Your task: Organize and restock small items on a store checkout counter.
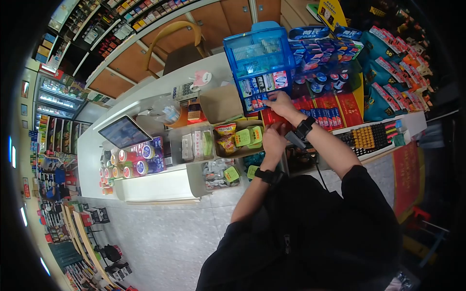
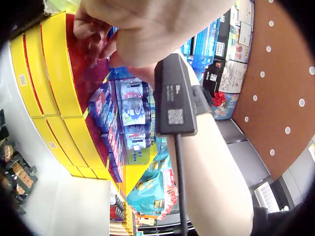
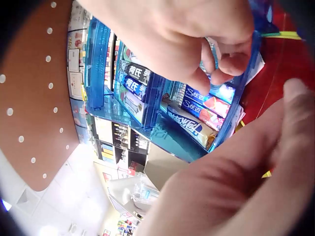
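My right hand (image 1: 281, 104) reaches into the lower front compartment of a blue plastic display rack (image 1: 258, 48). In the right wrist view its bent fingertips are right at blue candy stick packs (image 3: 206, 102); I cannot tell whether it pinches one. A white-and-blue pack (image 3: 189, 124) lies beside them in the same compartment. My left hand (image 1: 274, 140) is just below and nearer my body, over a red box surface (image 1: 272, 116). In the right wrist view, one of its fingers extends along that red surface. More packs (image 3: 133, 88) stand in the rack's upper row.
Left of the rack are an open cardboard box (image 1: 218, 104) and a bin of green packets (image 1: 250, 137). To the right stand blue bottles (image 1: 318, 82), boxed candies (image 1: 325, 51) and teal snack bags (image 1: 381, 99). A tablet screen (image 1: 124, 131) stands on the counter.
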Demonstrator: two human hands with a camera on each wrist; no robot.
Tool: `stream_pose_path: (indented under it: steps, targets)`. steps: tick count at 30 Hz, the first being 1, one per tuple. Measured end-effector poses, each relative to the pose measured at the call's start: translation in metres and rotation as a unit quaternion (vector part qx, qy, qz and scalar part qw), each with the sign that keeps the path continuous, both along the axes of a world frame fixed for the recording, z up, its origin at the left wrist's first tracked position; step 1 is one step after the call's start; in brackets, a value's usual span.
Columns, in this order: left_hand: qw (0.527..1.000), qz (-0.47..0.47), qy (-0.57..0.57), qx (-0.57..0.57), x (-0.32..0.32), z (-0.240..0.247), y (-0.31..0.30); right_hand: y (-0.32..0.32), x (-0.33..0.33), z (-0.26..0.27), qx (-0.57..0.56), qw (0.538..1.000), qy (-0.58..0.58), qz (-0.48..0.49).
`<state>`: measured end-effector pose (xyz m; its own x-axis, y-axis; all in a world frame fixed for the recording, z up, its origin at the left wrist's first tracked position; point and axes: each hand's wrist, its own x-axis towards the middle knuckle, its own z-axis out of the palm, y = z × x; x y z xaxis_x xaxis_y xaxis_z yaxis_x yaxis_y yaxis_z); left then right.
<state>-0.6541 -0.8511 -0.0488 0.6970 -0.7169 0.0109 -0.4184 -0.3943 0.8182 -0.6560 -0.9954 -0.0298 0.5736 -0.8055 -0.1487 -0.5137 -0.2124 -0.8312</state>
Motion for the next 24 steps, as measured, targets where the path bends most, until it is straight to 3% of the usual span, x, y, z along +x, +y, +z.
stream_pose_path:
  steps: [1,2,4,8,12,14,16,19,21,24]
  targets:
    - [1.000,0.017,0.001,-0.001,0.003,0.006,0.002,0.002,0.000,-0.002,-0.093,0.996,-0.011,0.005]
    - [1.000,0.016,-0.001,0.001,0.007,0.008,0.004,0.003,-0.001,-0.003,-0.091,0.996,-0.012,0.005]
    - [0.998,0.060,-0.007,-0.023,0.015,0.010,0.006,0.008,-0.007,0.012,0.051,0.996,-0.056,-0.040]
    - [0.992,0.109,0.019,-0.064,0.026,0.011,0.012,0.022,-0.030,0.033,0.086,0.993,-0.082,-0.029]
    - [0.994,0.062,0.089,0.021,0.024,0.034,0.017,0.031,-0.061,0.024,0.140,0.988,-0.057,0.026]
    - [0.995,0.038,0.089,0.010,0.018,0.023,0.016,0.042,-0.073,0.023,0.121,0.992,-0.032,0.032]
    - [0.996,0.013,0.090,-0.003,0.012,0.021,0.013,0.048,-0.084,0.014,-0.003,0.998,0.027,0.055]
    - [0.976,-0.036,0.198,0.088,0.007,0.029,0.010,0.062,-0.096,0.017,-0.082,0.994,0.064,0.043]
    - [0.971,-0.026,0.225,0.074,0.001,0.024,0.006,0.061,-0.100,0.013,-0.178,0.976,0.114,0.057]
    - [0.965,-0.021,0.258,0.051,-0.004,0.006,-0.001,0.059,-0.104,0.006,-0.268,0.959,0.089,0.011]
